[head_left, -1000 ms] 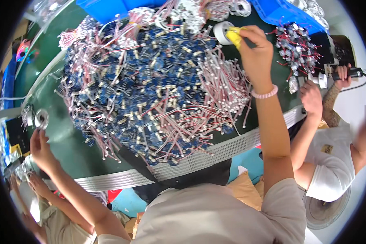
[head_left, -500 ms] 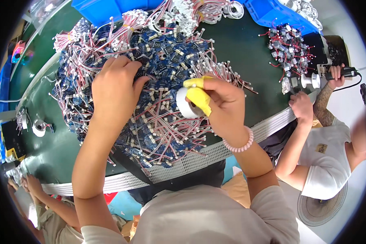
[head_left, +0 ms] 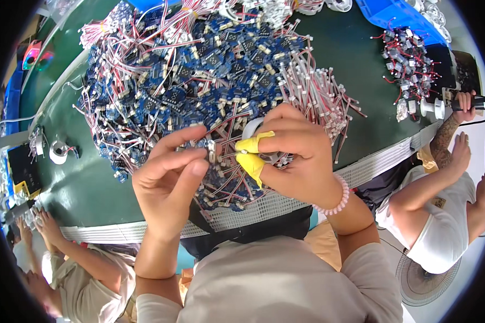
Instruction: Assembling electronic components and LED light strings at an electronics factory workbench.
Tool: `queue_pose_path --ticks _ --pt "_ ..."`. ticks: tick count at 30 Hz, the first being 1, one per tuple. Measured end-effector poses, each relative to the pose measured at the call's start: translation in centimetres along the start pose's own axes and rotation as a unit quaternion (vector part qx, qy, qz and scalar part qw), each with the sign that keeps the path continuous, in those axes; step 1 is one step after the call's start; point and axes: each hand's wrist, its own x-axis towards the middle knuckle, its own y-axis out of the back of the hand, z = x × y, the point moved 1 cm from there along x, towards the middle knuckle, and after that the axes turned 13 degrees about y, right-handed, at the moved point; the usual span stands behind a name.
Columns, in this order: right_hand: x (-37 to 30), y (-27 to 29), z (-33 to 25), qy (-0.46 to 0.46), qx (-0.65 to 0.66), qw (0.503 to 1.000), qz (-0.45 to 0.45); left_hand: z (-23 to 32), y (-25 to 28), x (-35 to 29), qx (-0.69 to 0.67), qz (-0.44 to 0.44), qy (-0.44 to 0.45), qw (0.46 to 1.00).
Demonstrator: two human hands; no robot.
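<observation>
My left hand (head_left: 167,183) is closed in a pinch above the near part of the pile, with a small blue circuit board (head_left: 203,144) between thumb and fingers. Facing it, my right hand (head_left: 302,153) wears yellow covers on thumb and forefinger, their tips nearly together. A white ring-shaped part (head_left: 251,128) sits in that hand, mostly hidden behind the fingers. Something tiny and shiny shows at the right fingertips, too small to name. Beneath both hands spreads a heap of blue circuit boards (head_left: 221,64) with red-and-white wire leads (head_left: 320,94).
Blue bins (head_left: 385,13) stand at the far edge of the green table (head_left: 355,64). Small motors with red wires (head_left: 409,64) lie at the right, near a white spool (head_left: 432,109). Another white ring (head_left: 59,152) rests at the left. Co-workers (head_left: 434,215) sit on both sides.
My left hand has come back from the pile toward me, now holding a circuit board. My right hand has turned and moved slightly nearer, bringing both hands close together. The view has shifted.
</observation>
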Motion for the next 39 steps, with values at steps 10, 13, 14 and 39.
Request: queue_pose_path --ticks 10,13,14,39 --pt "0.4 -0.4 -1.7 0.043 -0.185 0.977 -0.093 -0.2 -1.4 -0.5 -0.075 0.032 0.106 0.991" --pt "0.4 -0.5 -1.7 0.058 -0.215 0.969 -0.108 0.2 -1.5 -0.5 -0.023 0.042 0.097 0.994" --pt "0.5 -0.6 -1.7 0.064 -0.217 0.968 -0.111 0.3 -1.6 -0.5 -0.022 0.042 0.096 0.994" --pt "-1.8 -1.3 -1.7 -0.061 -0.008 0.998 0.027 -1.1 -5.1 -0.1 0.086 0.217 -0.073 0.970"
